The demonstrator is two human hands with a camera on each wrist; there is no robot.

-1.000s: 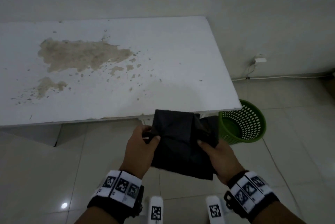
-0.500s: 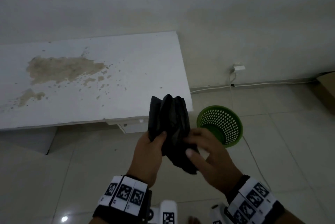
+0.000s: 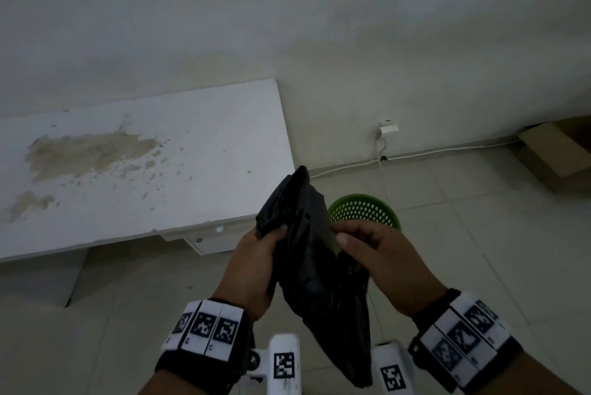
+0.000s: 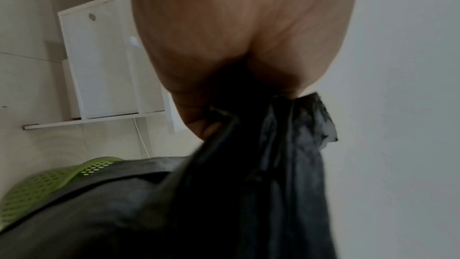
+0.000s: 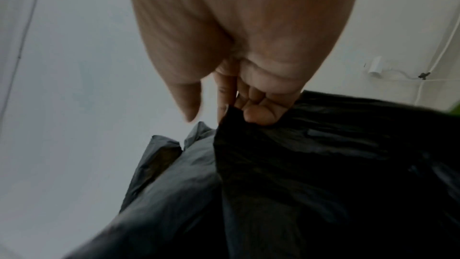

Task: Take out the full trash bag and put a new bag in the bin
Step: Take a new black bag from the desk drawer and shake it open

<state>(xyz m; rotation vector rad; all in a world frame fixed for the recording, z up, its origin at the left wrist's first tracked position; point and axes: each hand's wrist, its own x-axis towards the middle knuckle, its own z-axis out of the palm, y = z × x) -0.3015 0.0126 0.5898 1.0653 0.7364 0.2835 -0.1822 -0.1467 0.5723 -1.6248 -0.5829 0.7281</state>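
A crumpled black trash bag (image 3: 311,254) hangs between both hands at chest height, its lower end drooping toward the floor. My left hand (image 3: 256,263) grips its upper left part, thumb on top. My right hand (image 3: 374,254) pinches an edge of the plastic with curled fingers. In the left wrist view the black trash bag (image 4: 261,184) bunches out of the left hand (image 4: 224,86). In the right wrist view the right hand (image 5: 251,105) pinches a fold of the bag (image 5: 311,164). The green perforated bin (image 3: 367,212) stands on the floor just behind the bag, with no liner visible inside.
A white table (image 3: 137,171) with brown stains stands at the left, its corner close to the bag. A wall socket (image 3: 388,130) and white cable (image 3: 447,150) run along the wall base. A cardboard box (image 3: 556,155) sits at the far right on the tiled floor.
The view has swung right and the table has slid left. The bag went from a flat folded square to a loose, hanging bunch, and my right hand shifted its hold to an edge.
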